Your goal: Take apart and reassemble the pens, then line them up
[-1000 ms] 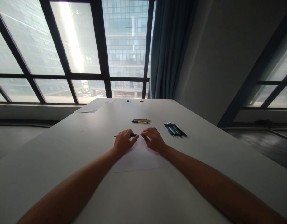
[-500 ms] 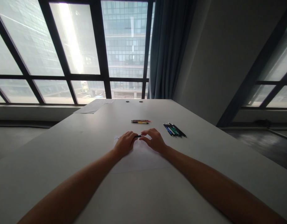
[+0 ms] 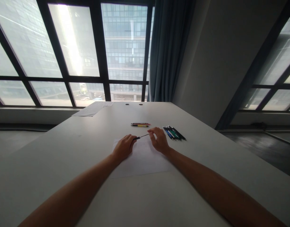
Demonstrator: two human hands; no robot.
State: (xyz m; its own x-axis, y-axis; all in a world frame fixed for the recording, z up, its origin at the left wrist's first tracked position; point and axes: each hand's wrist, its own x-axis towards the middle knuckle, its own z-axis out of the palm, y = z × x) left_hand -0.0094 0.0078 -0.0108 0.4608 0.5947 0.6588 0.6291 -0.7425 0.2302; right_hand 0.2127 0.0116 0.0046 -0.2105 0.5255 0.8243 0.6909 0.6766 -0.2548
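Note:
My left hand (image 3: pixel 123 147) and my right hand (image 3: pixel 160 140) both hold a thin dark pen (image 3: pixel 141 136) over a white sheet of paper (image 3: pixel 140 159) on the grey table (image 3: pixel 64 164). The left fingers grip the pen's left end and the right fingertips pinch its right end. Between the hands the pen slants up to the right, just above the sheet. Much of its left end is hidden inside my left hand.
A small group of pens (image 3: pixel 140 125) lies beyond the hands. To the right lies a bunch of several blue, green and black pens (image 3: pixel 174 133). Papers (image 3: pixel 93 108) rest at the table's far left corner. Windows and a curtain (image 3: pixel 169 50) stand behind.
The hands have drawn apart along the pen, the right hand moving right. The pen's exposed part now lies between them, where earlier it stuck out left of the left hand.

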